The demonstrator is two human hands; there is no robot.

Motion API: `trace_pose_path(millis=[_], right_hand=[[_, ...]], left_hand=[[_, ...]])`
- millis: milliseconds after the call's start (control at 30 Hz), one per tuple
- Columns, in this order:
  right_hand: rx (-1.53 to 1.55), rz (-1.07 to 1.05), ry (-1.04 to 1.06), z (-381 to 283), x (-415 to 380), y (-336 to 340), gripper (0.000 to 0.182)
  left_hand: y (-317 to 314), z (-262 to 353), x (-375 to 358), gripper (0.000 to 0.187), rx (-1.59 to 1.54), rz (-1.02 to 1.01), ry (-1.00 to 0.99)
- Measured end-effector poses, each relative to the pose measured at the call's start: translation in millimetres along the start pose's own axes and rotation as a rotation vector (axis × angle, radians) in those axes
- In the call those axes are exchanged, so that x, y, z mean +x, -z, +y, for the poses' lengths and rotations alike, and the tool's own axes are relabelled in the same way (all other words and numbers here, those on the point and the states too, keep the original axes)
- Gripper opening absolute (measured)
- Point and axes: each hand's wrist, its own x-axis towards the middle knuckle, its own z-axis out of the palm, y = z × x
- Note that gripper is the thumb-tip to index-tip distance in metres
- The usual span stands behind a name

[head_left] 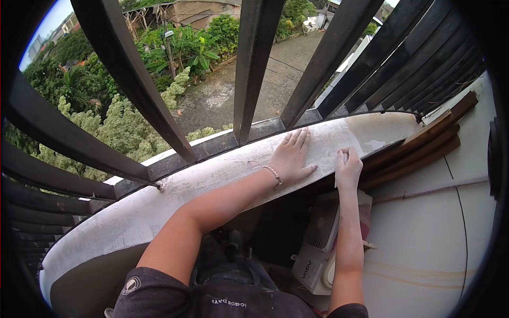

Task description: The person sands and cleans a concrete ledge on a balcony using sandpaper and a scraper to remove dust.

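Note:
My left hand [291, 157] lies flat on the white, worn top of a ledge [212, 179], its fingers spread and nothing in it. A braided bracelet circles that wrist. To its right, my right hand [348, 163] is closed in a pinch over the ledge near its inner edge. What its fingers hold, if anything, is too small to make out. Beyond that hand, the ledge surface turns beige, with a pale wet-looking patch [374, 144] on it.
Dark metal railing bars [254, 69] rise along the ledge's outer side. Brown wooden boards [424, 143] lean at the right, beside light panels [419, 228]. A white plastic container [313, 262] stands below the ledge. Outside are plants and a paved road [212, 95].

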Motion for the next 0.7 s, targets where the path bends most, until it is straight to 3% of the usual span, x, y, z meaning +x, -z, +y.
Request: trace_pose_path(millis=[167, 267, 400, 500, 533, 600, 633, 667, 700], right_hand=[[0.017, 0.453, -0.132, 13.7, -41.5, 45.7, 0.013], [0.046, 0.515, -0.228, 24.1, -51.0, 78.9, 0.014], [0.071, 0.507, -0.238, 28.5, -71.3, 105.2, 0.015], [0.053, 0.500, -0.242, 10.2, -92.2, 110.9, 0.011], [0.080, 0.535, -0.172, 17.3, -94.7, 106.0, 0.011], [0.009, 0.574, -0.069, 20.4, -92.4, 110.1, 0.011], [-0.046, 0.586, -0.019, 18.6, -89.8, 114.7, 0.010], [-0.008, 0.624, 0.005, 18.8, -85.7, 119.7, 0.010], [0.034, 0.662, 0.030, 20.6, -79.8, 124.9, 0.010]], left_hand=[[-4.1, 16.7, 60.7, 0.090, -0.051, -0.063, 0.168], [-11.1, 20.5, 106.4, 0.081, -0.167, -0.196, 0.202], [-37.9, 14.4, 140.3, 0.073, -0.303, -0.177, 0.267], [-78.1, 21.2, 122.9, 0.072, -0.001, 0.143, -0.050], [-69.6, 30.5, 108.0, 0.067, 0.066, -0.012, -0.253], [-51.4, 53.4, 81.6, 0.063, -0.542, -0.531, -0.565], [-35.7, 67.7, 60.7, 0.059, -0.600, -0.649, -0.616], [-37.3, 77.8, 41.9, 0.057, -0.873, -0.747, -0.547], [-38.4, 80.8, 27.1, 0.056, -0.828, -0.728, -0.549]])
